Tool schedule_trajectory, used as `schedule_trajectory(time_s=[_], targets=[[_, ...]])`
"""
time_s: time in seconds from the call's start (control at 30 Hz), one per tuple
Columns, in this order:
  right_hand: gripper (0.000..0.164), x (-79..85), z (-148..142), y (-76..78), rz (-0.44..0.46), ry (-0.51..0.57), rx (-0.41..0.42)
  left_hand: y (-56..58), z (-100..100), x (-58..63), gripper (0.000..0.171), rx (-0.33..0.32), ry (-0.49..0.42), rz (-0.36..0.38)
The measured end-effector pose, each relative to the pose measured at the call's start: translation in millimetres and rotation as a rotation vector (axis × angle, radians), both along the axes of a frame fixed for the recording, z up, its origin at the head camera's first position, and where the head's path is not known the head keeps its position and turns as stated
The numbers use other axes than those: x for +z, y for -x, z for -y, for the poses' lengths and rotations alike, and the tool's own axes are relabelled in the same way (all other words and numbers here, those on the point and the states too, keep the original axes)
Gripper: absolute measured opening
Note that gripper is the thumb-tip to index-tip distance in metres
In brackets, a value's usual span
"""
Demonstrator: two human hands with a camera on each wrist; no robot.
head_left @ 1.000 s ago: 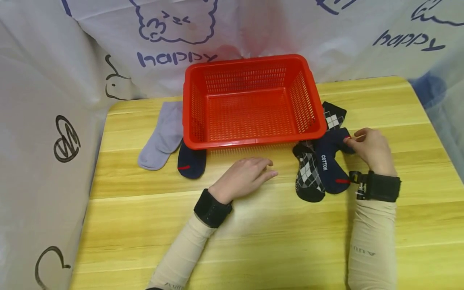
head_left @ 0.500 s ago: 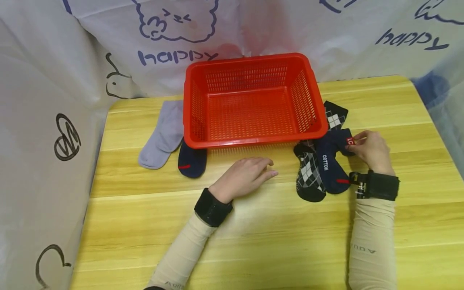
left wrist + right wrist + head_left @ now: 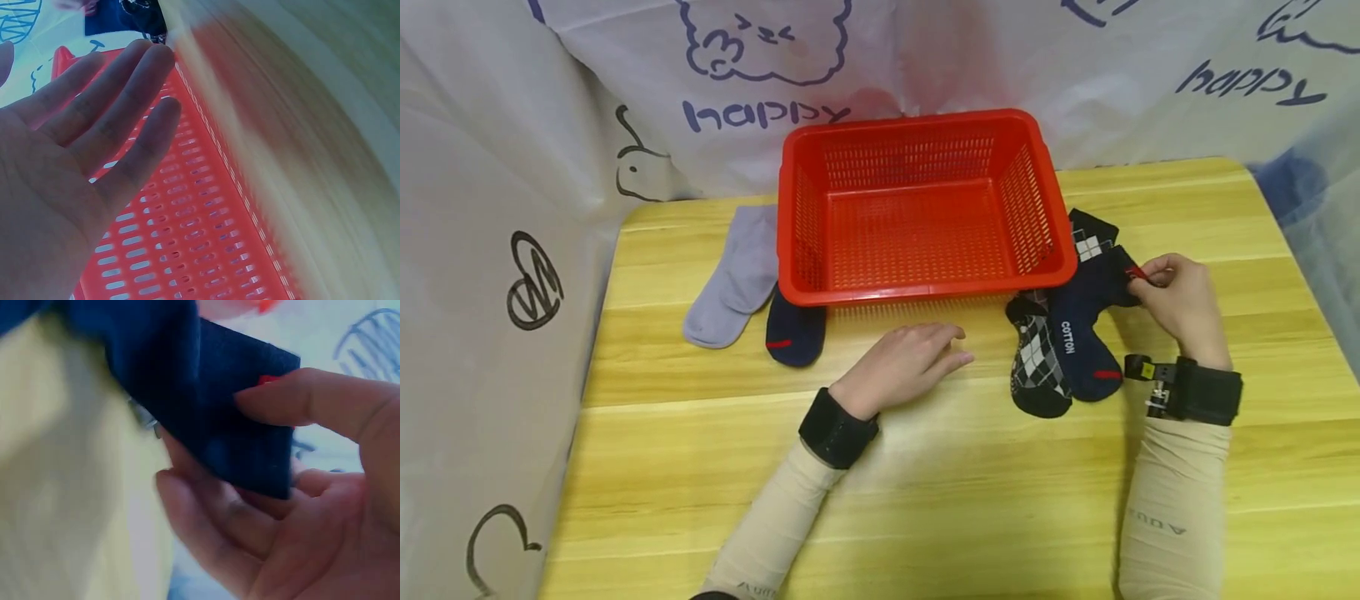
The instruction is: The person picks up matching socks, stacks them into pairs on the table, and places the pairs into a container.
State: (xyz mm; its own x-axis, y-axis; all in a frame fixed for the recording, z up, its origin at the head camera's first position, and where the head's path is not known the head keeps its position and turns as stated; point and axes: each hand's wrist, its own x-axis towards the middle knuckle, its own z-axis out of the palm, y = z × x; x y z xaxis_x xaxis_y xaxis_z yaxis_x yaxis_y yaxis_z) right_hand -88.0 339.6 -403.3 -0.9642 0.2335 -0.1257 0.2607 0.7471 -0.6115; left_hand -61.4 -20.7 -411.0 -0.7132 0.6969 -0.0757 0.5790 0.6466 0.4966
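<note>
At the right of the table, my right hand (image 3: 1187, 304) pinches the cuff of a navy sock (image 3: 1078, 321) marked COTTON, with a red stripe at its toe. In the right wrist view the thumb (image 3: 275, 403) lies on top of the navy cuff (image 3: 244, 444), and curled fingers are below. The sock overlaps a black and grey argyle sock (image 3: 1037, 367), partly hidden under it and the basket. My left hand (image 3: 898, 367) is in front of the red basket (image 3: 932, 292), its fingers relaxed and holding nothing; the left wrist view shows the fingers (image 3: 119, 131) spread before the basket's mesh side.
Left of the basket lie a lavender sock (image 3: 726, 287) and another navy sock (image 3: 796, 333), both partly hidden by the basket. A white sheet (image 3: 925, 50) with drawings hangs behind the wooden table (image 3: 970, 500).
My right hand has lifted the navy sock's cuff slightly and shifted a little to the right and away from me. The left hand has stayed in place.
</note>
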Motion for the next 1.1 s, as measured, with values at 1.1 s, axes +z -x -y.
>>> schedule_trajectory(time_s=[1.1], targets=[[0.028,79.8,107,-47.4,-0.318,0.361,0.7,-5.7,5,26.5,0.033,0.019,-0.309,-0.043]])
